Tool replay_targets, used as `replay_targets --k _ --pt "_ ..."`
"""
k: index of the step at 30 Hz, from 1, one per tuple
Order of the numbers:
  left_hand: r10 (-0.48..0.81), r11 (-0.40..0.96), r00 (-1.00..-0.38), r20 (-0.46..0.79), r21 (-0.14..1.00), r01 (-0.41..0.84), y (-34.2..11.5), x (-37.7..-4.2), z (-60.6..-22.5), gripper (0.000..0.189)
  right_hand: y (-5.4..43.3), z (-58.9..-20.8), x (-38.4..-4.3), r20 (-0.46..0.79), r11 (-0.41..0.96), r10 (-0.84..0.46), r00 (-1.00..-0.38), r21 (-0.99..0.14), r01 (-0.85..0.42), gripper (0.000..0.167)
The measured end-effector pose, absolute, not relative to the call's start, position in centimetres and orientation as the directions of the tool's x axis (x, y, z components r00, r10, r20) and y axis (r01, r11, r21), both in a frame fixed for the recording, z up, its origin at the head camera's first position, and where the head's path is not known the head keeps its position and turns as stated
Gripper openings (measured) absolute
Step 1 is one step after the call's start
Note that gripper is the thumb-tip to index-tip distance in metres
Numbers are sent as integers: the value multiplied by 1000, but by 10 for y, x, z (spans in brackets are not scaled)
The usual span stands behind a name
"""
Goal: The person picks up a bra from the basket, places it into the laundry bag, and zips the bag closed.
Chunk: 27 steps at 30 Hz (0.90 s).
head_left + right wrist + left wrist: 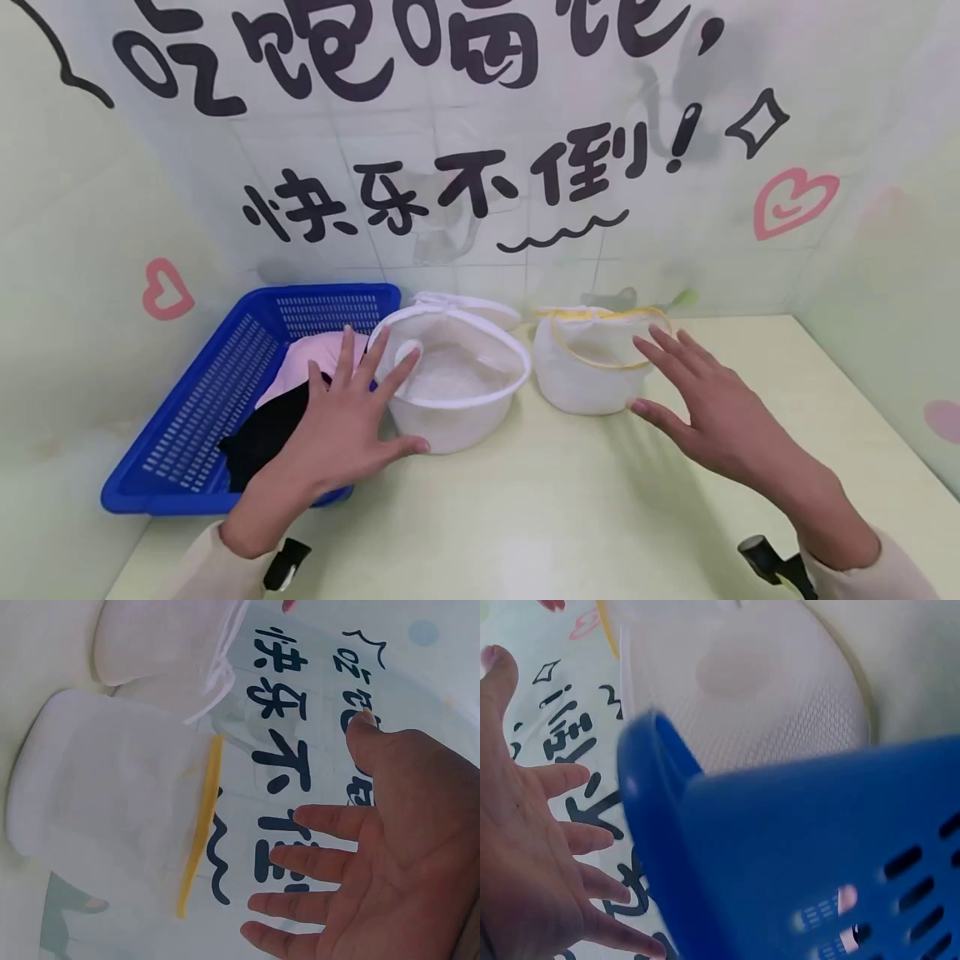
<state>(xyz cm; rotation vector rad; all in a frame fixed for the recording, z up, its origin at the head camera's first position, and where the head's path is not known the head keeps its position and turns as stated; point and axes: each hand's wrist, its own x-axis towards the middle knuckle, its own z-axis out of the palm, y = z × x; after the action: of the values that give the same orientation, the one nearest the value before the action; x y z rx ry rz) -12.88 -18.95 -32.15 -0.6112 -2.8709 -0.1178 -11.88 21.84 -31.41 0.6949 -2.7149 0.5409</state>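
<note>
My left hand [341, 433] is spread wide above the blue plastic basket [123, 492] and the nearer side of a white mesh laundry bag [450, 425]. Inside the basket lie a pink cloth [303, 358] and a black cloth [262, 433]. The white bag stands upright with its rim gaping. To its right is a smaller mesh bag [585, 392] with yellow trim, its mouth also gaping. My right hand [712, 417] hovers beside that smaller bag, fingers extended and holding nothing. In the right wrist view, the palm of the right hand [405, 862] faces the yellow-trimmed bag [112, 802].
A pale tabletop [525, 517] spreads in front of the bags. Behind them rises a wall covering [487, 283] with black lettering and pink hearts. Side panels [67, 333] close in the table at left and right.
</note>
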Motion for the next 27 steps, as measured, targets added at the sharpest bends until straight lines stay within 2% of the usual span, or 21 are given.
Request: replay_targets --k 4,9,12,16,20,27 --pt "306 932 -925 226 129 340 -204 -133 -316 90 208 -311 -118 449 780 -351 -822 -345 -522 59" --pt "99 888 -964 247 415 198 -231 -137 -312 73 190 -309 -121 579 702 -344 -739 -364 -612 43" --pt "-45 867 -972 232 492 78 -250 -139 -310 69 176 -306 -124 607 673 -333 -721 -383 -633 33" --pt "-172 856 -967 185 514 -54 -276 -141 -311 67 157 -306 -127 581 641 -309 -753 -458 -616 18" --pt "-222 847 -972 76 509 -153 -298 -142 -320 69 141 -308 -130 504 607 -298 -811 -555 -568 10" --pt "-186 760 -949 -256 574 -304 -331 -149 -350 83 116 -310 -134 321 568 -123 -939 -753 -332 24"
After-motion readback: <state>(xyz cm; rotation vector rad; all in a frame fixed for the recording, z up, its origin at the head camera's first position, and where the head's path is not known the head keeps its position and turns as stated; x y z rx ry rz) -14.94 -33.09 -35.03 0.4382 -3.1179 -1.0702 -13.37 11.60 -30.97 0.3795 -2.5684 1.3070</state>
